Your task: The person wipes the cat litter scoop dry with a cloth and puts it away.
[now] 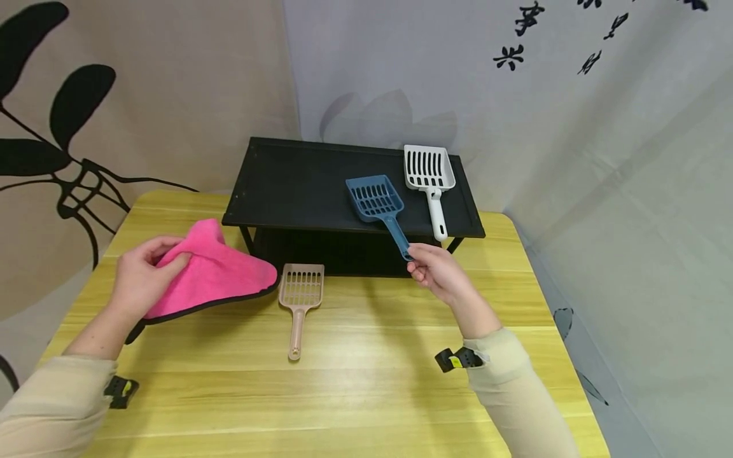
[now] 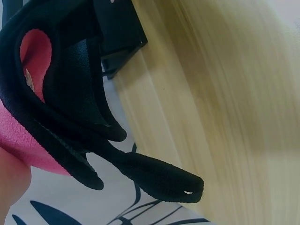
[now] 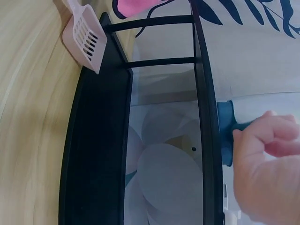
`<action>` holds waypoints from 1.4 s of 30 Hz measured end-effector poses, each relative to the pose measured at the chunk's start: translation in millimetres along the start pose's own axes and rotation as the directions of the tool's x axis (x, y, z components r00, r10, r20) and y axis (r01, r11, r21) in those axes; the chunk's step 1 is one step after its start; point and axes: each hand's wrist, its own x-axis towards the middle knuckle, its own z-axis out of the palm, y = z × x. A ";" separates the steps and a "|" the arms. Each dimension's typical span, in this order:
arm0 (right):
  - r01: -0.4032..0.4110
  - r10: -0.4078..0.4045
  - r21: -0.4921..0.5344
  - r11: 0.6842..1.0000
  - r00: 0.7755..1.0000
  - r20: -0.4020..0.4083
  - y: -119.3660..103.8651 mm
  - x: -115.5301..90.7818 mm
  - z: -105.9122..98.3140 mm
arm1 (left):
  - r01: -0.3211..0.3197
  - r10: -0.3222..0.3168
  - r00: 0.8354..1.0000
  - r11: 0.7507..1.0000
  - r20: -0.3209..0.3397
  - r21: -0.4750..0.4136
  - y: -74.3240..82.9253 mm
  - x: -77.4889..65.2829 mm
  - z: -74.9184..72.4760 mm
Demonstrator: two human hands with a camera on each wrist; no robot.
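In the head view my left hand (image 1: 143,270) pinches a pink plush fabric piece (image 1: 214,270) with black edging. The left wrist view shows its dark inner side and a black strap (image 2: 161,180) with a small slit near the end. My right hand (image 1: 438,270) holds a blue slotted litter scoop (image 1: 376,197) by the tip of its handle, its head over the black shelf top. To the right of it on the shelf lies a white litter scoop (image 1: 428,170). A beige-pink litter scoop (image 1: 301,286) lies between my hands on the table, handle toward me.
A low two-tier black shelf (image 1: 298,181) stands at the back of the wooden table (image 1: 355,394). Its lower tier (image 3: 96,154) shows in the right wrist view. Behind hangs a pale curtain (image 1: 366,76) with black leaf shapes and characters.
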 end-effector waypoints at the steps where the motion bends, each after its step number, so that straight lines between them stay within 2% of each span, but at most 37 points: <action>1: -0.002 0.002 0.009 1.000 1.000 -0.003 -0.4 1.7 1.0 | -0.005 0.005 1.000 1.000 0.001 -0.004 0.0 0.0 0.1; 10: -0.030 0.034 0.103 0.994 0.999 -0.030 -9.1 16.6 12.6 | -0.032 0.032 0.999 0.999 -0.013 -0.026 0.2 -0.6 2.6; 20: -0.050 0.059 0.170 0.984 0.997 -0.045 -12.8 30.7 24.7 | -0.023 0.023 1.000 1.000 -0.008 -0.014 2.0 -2.3 4.6; 32: -0.027 0.059 0.228 0.973 0.989 -0.139 -12.5 41.4 34.1 | -0.015 0.015 1.000 1.000 -0.004 0.006 2.7 -2.9 5.8; 37: -0.016 0.041 0.213 0.977 0.992 -0.117 -14.7 39.5 36.5 | -0.033 0.033 0.999 0.999 -0.013 -0.006 1.6 -3.2 6.4; 42: 0.009 0.002 0.100 0.995 0.993 -0.115 -14.8 28.5 34.1 | -0.031 0.031 0.999 0.999 -0.019 -0.020 -0.2 -2.4 5.1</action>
